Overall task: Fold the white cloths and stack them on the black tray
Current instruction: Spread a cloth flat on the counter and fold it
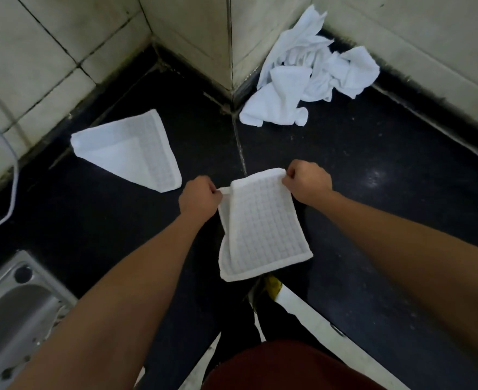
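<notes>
1. While hanging mid-frame, waffle-weave cloth (260,229) is pinched at its top corners by left hand (200,198) and right hand (306,181).
2. Likely light, limp; grip hemmed corners.
3. Black tray: can't tell where.

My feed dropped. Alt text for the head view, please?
The left hand and right hand pinch the top corners of a white waffle-weave cloth, which hangs above a black countertop. A cloth folded into a triangle lies to the left; a crumpled pile of white cloths sits against the tiled wall.
</notes>
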Tool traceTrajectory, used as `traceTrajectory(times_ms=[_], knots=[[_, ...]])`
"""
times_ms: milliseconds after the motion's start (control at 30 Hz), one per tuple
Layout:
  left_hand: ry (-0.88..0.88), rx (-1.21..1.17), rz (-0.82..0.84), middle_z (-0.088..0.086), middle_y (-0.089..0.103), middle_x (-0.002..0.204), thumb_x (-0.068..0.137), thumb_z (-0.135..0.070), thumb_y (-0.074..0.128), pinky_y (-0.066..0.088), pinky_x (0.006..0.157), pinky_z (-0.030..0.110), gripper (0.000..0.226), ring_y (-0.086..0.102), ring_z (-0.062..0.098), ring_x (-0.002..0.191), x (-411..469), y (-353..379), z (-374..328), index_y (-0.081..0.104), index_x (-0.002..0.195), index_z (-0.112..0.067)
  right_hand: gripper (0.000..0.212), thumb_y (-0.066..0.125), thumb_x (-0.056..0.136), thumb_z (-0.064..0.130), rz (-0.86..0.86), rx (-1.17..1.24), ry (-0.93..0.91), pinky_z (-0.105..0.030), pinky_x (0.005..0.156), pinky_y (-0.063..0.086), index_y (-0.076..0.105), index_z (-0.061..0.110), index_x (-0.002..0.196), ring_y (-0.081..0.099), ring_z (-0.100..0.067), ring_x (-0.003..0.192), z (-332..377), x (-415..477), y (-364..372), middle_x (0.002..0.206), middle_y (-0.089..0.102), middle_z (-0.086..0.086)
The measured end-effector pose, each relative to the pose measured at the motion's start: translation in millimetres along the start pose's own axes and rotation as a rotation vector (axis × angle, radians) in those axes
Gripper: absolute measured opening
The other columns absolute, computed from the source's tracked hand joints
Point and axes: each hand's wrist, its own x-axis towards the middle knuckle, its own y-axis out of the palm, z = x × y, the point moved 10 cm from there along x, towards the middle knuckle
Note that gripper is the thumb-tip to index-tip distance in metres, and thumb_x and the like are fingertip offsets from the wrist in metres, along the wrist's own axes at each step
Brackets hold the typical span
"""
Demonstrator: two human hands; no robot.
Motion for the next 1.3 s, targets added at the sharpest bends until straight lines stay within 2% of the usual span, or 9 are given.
traceTrajectory(times_ms=[233,300,400,533,600,767,1000,1200,1300], knots=[[0.052,-0.027,-0.177,0.003,0.059,0.086,0.091,-0.021,0.059,0.048,0.066,0.034,0.011,0.056,0.018,0.076,-3.7,-34.4,7.4,0.055,0.097,-0.013,0.020,0.052,0.093,0.030,-0.044,-0.055,0.017,-0.032,0.067,0.040,0.057,0.020,0.110,0.056,-0.022,0.083,-16.4,-2.3,-0.4,0.101,0.061,-0.003],[0.168,-0.001,-0.140,0.003,0.058,0.086,0.090,-0.019,0.059,0.050,0.066,0.035,0.008,0.057,0.018,0.075,-20.4,-25.7,-7.4,0.055,0.094,-0.013,0.025,0.055,0.093,0.030,-0.105,-0.065,-0.075,-0.032,0.069,0.043,0.056,0.020,0.115,0.058,-0.022,0.087,-6.1,-11.9,-5.4,0.106,0.057,-0.002],[0.341,0.118,0.038,0.001,0.061,0.088,0.090,-0.021,0.056,0.052,0.070,0.037,0.009,0.060,0.020,0.078,-64.2,9.9,-27.0,0.060,0.086,-0.014,0.015,0.058,0.092,0.028,-0.135,-0.073,-0.301,-0.030,0.067,0.047,0.062,0.019,0.103,0.060,-0.019,0.082,20.2,-44.1,-5.9,0.099,0.061,0.001],[0.464,0.271,0.295,-0.001,0.056,0.099,0.089,-0.038,0.057,0.048,0.077,0.034,0.021,0.055,0.018,0.093,-128.3,65.4,-19.4,0.057,0.093,-0.018,0.019,0.054,0.091,0.037,0.174,-0.215,-0.490,-0.027,0.074,0.045,0.062,0.023,0.102,0.059,-0.015,0.092,29.9,-102.6,43.3,0.101,0.062,0.005],[0.484,0.335,0.275,-0.003,0.052,0.104,0.087,-0.048,0.057,0.045,0.078,0.032,0.032,0.049,0.016,0.098,-144.9,75.8,-9.6,0.054,0.101,-0.020,0.033,0.056,0.088,0.049,0.258,-0.271,-0.543,-0.030,0.077,0.045,0.059,0.024,0.109,0.054,-0.014,0.101,21.7,-127.2,65.0,0.109,0.055,0.005],[0.485,0.388,0.189,-0.004,0.048,0.107,0.079,-0.060,0.059,0.041,0.080,0.029,0.047,0.045,0.016,0.100,-160.3,81.0,1.0,0.049,0.106,-0.023,0.054,0.061,0.077,0.062,0.182,-0.368,-0.610,-0.032,0.073,0.044,0.053,0.023,0.114,0.050,-0.018,0.101,11.7,-153.3,89.6,0.111,0.052,0.002],[0.495,0.442,0.198,-0.003,0.054,0.103,0.080,-0.058,0.060,0.040,0.079,0.031,0.041,0.051,0.016,0.094,-173.0,88.2,1.4,0.051,0.099,-0.022,0.032,0.079,0.064,0.040,0.014,-0.445,-0.671,-0.030,0.048,0.039,0.058,0.018,0.073,0.054,-0.018,0.062,16.4,-172.2,101.1,0.071,0.055,0.000],[0.503,0.471,0.199,-0.002,0.054,0.104,0.084,-0.054,0.059,0.040,0.077,0.031,0.039,0.053,0.017,0.095,-181.8,92.4,2.8,0.052,0.101,-0.019,0.011,0.054,0.075,0.028,-0.105,-0.379,-0.717,-0.031,0.054,0.040,0.056,0.018,0.073,0.053,-0.019,0.065,14.6,-182.2,95.4,0.072,0.054,0.000],[0.526,0.469,0.187,-0.001,0.054,0.104,0.089,-0.048,0.054,0.040,0.077,0.031,0.033,0.053,0.018,0.096,-187.8,94.4,2.2,0.054,0.102,-0.017,0.007,0.059,0.070,0.024,-0.104,-0.359,-0.756,-0.031,0.058,0.042,0.057,0.019,0.075,0.053,-0.017,0.065,8.8,-184.0,86.8,0.072,0.055,0.003]])
